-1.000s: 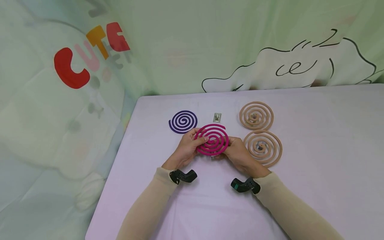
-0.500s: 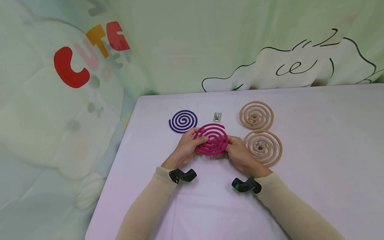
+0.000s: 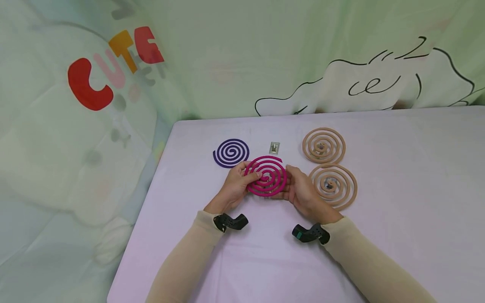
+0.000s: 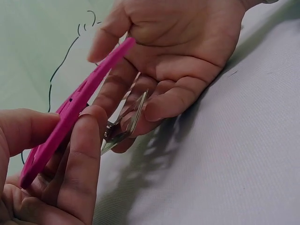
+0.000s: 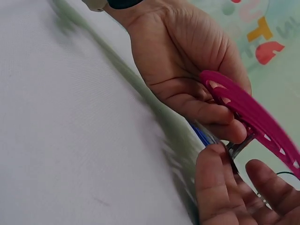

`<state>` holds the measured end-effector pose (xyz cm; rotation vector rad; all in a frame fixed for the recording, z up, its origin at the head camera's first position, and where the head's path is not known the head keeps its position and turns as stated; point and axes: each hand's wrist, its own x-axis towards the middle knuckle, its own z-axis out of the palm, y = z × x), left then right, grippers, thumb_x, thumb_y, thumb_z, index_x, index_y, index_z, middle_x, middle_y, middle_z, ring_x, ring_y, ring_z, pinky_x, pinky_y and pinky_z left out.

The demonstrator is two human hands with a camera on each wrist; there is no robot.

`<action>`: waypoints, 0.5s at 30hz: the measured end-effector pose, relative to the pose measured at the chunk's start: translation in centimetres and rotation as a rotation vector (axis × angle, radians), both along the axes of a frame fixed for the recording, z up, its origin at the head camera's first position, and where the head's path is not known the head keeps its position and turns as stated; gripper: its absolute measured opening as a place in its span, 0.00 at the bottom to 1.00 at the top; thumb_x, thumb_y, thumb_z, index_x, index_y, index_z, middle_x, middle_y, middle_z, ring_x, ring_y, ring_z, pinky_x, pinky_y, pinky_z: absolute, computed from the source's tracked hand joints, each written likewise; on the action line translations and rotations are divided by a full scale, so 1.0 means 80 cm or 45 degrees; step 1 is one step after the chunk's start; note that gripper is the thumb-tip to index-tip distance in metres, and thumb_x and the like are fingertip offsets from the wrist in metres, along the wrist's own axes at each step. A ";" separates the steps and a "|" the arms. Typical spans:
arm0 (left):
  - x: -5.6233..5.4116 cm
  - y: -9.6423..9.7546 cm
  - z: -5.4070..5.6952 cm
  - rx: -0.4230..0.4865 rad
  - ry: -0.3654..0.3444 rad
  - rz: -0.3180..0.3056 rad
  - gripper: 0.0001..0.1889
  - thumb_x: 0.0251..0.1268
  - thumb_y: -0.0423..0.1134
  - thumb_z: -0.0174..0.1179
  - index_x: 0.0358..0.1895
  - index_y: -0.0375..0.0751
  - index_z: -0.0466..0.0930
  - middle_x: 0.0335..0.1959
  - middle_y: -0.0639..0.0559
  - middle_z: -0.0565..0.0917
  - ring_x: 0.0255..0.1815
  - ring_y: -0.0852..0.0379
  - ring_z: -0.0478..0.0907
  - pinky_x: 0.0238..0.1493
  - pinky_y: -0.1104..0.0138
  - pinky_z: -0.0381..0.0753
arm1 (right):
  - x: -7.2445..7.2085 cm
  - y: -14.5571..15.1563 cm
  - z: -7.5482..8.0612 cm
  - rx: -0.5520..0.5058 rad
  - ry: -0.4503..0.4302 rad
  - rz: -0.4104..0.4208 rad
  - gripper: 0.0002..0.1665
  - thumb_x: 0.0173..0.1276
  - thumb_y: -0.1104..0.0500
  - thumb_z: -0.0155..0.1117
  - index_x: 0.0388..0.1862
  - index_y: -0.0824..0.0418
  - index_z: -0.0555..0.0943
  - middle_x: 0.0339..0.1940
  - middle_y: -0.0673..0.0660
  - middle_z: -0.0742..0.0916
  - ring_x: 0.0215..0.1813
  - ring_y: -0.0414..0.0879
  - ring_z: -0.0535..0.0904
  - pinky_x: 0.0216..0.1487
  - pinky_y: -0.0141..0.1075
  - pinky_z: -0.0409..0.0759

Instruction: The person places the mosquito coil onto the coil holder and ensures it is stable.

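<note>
Head view: your left hand is pinching the pink coil.
Right hand: fingers lying loosely apart.
Thumb: overpressing could be snapping it.

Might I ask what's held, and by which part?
The left grip pinches the magenta coil on its left side, near the centre. The metal piece beneath: unclear.

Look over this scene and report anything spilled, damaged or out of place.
Nothing looks spilled or damaged. The pink coil is tilted in the left wrist view, but the left hand is pinching it. If anything, a small metal piece lies by itself to the right of the purple coil, not touching it.
</note>
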<state>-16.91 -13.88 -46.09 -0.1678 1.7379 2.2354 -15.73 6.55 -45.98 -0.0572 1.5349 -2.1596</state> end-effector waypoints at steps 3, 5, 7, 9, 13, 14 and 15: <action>-0.001 0.000 -0.003 -0.011 0.005 0.006 0.17 0.70 0.26 0.64 0.57 0.32 0.73 0.48 0.46 0.87 0.40 0.60 0.88 0.43 0.68 0.88 | 0.002 -0.002 0.001 0.068 0.005 0.005 0.33 0.88 0.49 0.38 0.73 0.77 0.64 0.48 0.52 0.88 0.48 0.41 0.88 0.51 0.39 0.88; -0.001 0.000 -0.004 -0.024 0.008 0.005 0.16 0.70 0.26 0.64 0.57 0.32 0.73 0.46 0.48 0.87 0.39 0.61 0.88 0.42 0.69 0.88 | 0.003 -0.004 0.002 0.115 0.013 -0.006 0.31 0.88 0.52 0.43 0.71 0.78 0.67 0.46 0.52 0.89 0.47 0.40 0.88 0.50 0.39 0.88; -0.001 0.000 -0.005 -0.035 0.012 0.007 0.16 0.70 0.26 0.64 0.56 0.32 0.73 0.45 0.48 0.88 0.38 0.61 0.88 0.42 0.69 0.88 | 0.003 -0.006 0.003 0.159 0.023 -0.026 0.30 0.87 0.53 0.47 0.70 0.78 0.69 0.47 0.54 0.89 0.46 0.40 0.88 0.50 0.37 0.88; -0.001 0.000 -0.007 -0.054 0.011 0.011 0.16 0.70 0.26 0.64 0.56 0.33 0.73 0.46 0.47 0.88 0.39 0.61 0.88 0.42 0.69 0.88 | 0.004 -0.008 0.004 0.206 0.030 -0.054 0.29 0.85 0.54 0.51 0.69 0.78 0.71 0.48 0.55 0.89 0.45 0.39 0.87 0.49 0.36 0.88; -0.001 0.001 -0.008 -0.087 0.010 0.021 0.15 0.70 0.26 0.64 0.57 0.34 0.74 0.50 0.43 0.88 0.40 0.60 0.87 0.43 0.68 0.88 | 0.003 -0.010 0.008 0.336 0.065 -0.105 0.27 0.83 0.56 0.56 0.68 0.76 0.73 0.50 0.58 0.87 0.43 0.37 0.85 0.46 0.32 0.87; -0.001 0.002 -0.009 -0.092 0.012 0.022 0.15 0.71 0.26 0.64 0.57 0.33 0.74 0.50 0.43 0.88 0.40 0.60 0.87 0.43 0.68 0.88 | 0.004 -0.011 0.008 0.358 0.072 -0.118 0.26 0.82 0.58 0.57 0.68 0.76 0.73 0.50 0.59 0.88 0.43 0.36 0.84 0.46 0.31 0.87; -0.001 0.002 -0.009 -0.096 0.018 0.022 0.15 0.70 0.26 0.64 0.57 0.33 0.74 0.49 0.43 0.88 0.40 0.60 0.87 0.43 0.69 0.88 | 0.004 -0.011 0.009 0.389 0.085 -0.128 0.26 0.81 0.58 0.58 0.68 0.75 0.73 0.51 0.60 0.87 0.43 0.36 0.83 0.45 0.29 0.86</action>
